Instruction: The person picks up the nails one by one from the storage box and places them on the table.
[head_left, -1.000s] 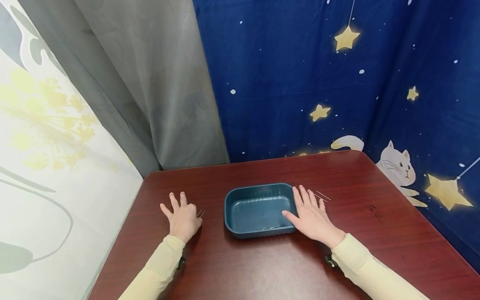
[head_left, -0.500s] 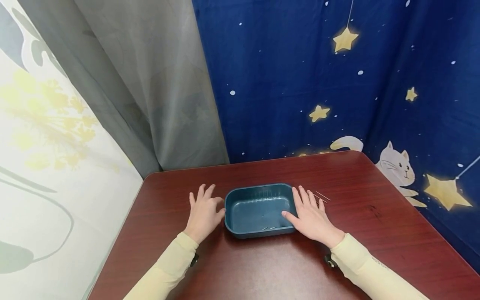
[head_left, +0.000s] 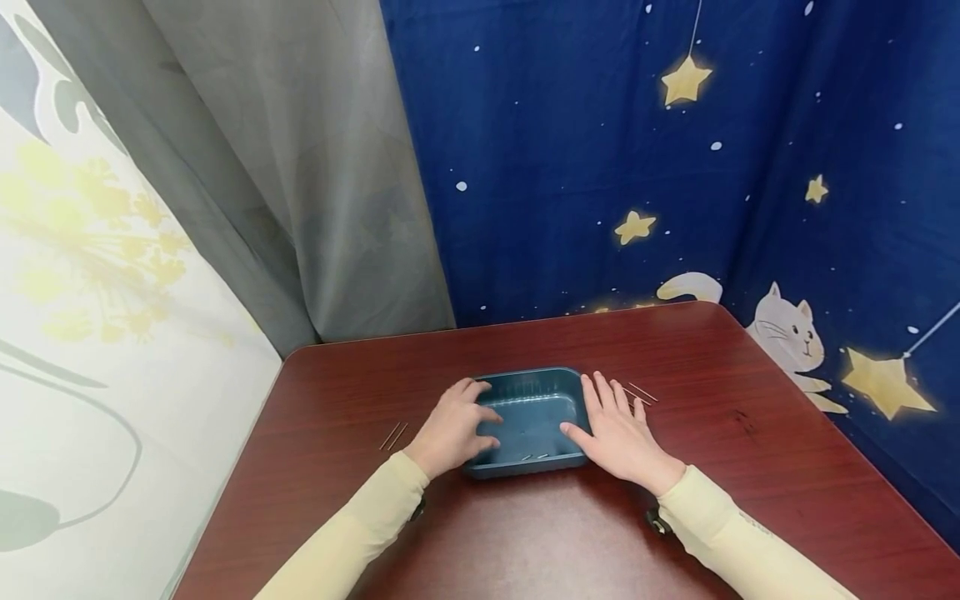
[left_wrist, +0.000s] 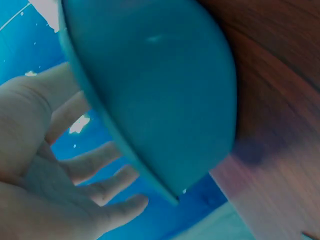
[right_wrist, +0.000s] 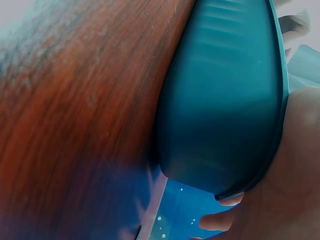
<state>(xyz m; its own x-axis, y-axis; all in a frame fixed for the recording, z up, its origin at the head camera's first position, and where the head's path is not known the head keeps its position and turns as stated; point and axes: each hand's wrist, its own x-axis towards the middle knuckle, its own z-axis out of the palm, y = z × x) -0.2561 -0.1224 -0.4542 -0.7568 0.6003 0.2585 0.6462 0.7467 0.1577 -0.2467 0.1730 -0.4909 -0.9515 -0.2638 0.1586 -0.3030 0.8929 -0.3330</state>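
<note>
A dark teal plastic tray [head_left: 536, 417] sits on the table, with a couple of small shiny slivers [head_left: 535, 457] at the near side of its floor. Over the tray's left side reaches my left hand [head_left: 453, 425], fingers spread and loosely bent; I see nothing between them. The left wrist view shows that hand [left_wrist: 65, 150] beyond the tray's rim. My right hand [head_left: 622, 433] rests on the right rim with straight fingers, its thumb over the inside. Thin metal needle-like pieces [head_left: 398, 436] lie left of my left wrist. Similar thin pieces [head_left: 642, 392] lie behind my right fingers, partly hidden.
The reddish-brown wooden table [head_left: 510, 542] has rounded far corners. Behind it hang a grey curtain [head_left: 360, 208] and a blue star-patterned curtain [head_left: 555, 167]; a pale patterned cloth [head_left: 112, 400] borders the left side.
My left hand has moved right from the thin metal pieces to over the tray, and its fingers have loosened. Those pieces now show fully. My right hand has stayed at the rim.
</note>
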